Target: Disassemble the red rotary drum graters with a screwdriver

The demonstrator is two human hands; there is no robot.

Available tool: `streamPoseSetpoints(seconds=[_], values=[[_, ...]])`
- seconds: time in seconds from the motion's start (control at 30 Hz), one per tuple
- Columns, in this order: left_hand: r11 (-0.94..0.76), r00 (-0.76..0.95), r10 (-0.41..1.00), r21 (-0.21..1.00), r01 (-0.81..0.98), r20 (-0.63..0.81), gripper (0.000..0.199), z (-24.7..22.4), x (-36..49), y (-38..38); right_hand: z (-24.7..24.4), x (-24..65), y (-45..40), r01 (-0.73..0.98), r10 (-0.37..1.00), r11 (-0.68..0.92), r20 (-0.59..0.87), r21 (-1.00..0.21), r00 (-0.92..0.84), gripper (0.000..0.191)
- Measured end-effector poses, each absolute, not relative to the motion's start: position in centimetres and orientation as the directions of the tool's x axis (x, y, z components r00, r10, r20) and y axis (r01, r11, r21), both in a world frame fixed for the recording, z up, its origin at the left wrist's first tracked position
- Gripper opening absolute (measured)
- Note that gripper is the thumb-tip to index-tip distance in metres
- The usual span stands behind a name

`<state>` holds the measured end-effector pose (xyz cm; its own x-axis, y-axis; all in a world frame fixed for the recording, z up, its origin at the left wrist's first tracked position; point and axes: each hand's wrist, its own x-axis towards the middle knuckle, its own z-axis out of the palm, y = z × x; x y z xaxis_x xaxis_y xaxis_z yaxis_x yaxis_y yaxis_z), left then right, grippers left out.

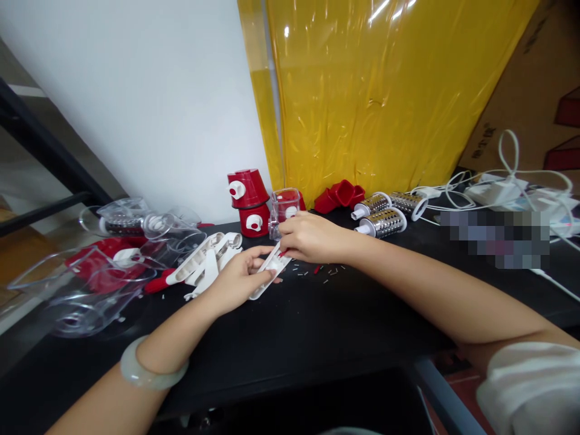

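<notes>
Over the black tabletop, my left hand [238,277] grips a long, hollow white plastic handle piece [259,291], thumb on top and fingers around its far side. My right hand [308,237] is closed at the upper end of that piece, with a small red piece [282,254] showing at its fingertips. Its exact shape is hidden by the fingers. Several small metal pins [333,272] lie scattered just right of the hands, along with another little red part [317,269]. White crank handles [211,266], one with a red grip [158,282], are heaped left of my left hand.
Stacked red grater bodies [254,220] stand behind the hands, beside a clear plastic part [273,225]. Metal grater drums [384,223] and red parts [342,193] are at the back right. Clear plastic housings [90,308] crowd the left; white cables [457,181] tangle at right.
</notes>
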<state>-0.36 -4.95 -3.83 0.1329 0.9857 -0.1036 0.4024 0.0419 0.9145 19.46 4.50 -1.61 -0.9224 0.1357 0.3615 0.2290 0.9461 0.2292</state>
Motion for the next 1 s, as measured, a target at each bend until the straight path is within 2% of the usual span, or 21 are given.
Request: streamPoseSetpoints(seconds=[0.37, 0.77, 0.87, 1.0], values=[[0.018, 0.175, 0.981, 0.941, 0.337, -0.081, 0.052, -4.0, -0.5, -4.8, -1.4, 18.7, 3.5, 0.242, 0.146, 0.910, 0.287, 0.336, -0.947, 0.022], [0.095, 0.131, 0.980, 0.926, 0.367, -0.153, 0.056, -3.3, 0.1, -5.2, -1.7, 18.1, 2.7, 0.283, 0.201, 0.889, 0.249, 0.360, -0.947, 0.019], [0.102, 0.119, 0.981, 0.930, 0.352, -0.152, 0.056, -3.1, 0.2, -5.3, -1.8, 18.2, 2.8, 0.290, 0.199, 0.895, 0.277, 0.340, -0.940, 0.018], [0.085, 0.107, 0.986, 0.934, 0.348, -0.129, 0.060, -3.3, 0.0, -4.9, -1.6, 18.9, 3.6, 0.314, 0.222, 0.920, 0.347, 0.236, -0.911, 0.016]])
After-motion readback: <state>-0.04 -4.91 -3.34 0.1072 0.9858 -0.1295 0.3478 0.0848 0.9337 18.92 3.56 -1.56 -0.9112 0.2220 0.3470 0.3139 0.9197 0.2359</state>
